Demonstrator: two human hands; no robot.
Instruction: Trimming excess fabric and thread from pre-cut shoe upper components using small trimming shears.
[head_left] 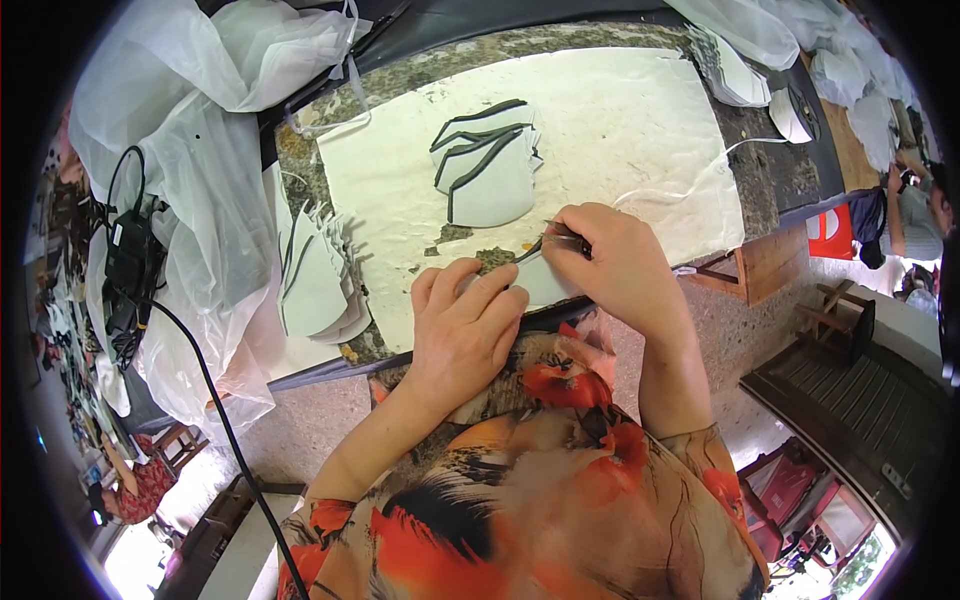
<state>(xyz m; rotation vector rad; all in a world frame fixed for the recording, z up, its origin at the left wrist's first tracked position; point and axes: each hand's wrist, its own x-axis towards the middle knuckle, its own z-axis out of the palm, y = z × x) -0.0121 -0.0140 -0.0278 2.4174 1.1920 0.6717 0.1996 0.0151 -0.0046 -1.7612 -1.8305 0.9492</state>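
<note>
My left hand rests low at the board's near edge, its fingers curled and pressing on a pale grey cut piece with a dark strip along its top edge. Over the same piece, my right hand pinches a small dark tool at that strip; its exact kind is mostly hidden by the fingers. Farther off lie several overlapping grey pieces with black edging. A worn white sheet covers the board beneath them. To the left stands a fanned stack of similar pieces.
Clear plastic bags crowd the left side, beside a black power adapter whose cord runs toward me. More cut pieces lie far right, with a thin white strip across the sheet. Other people work at both sides.
</note>
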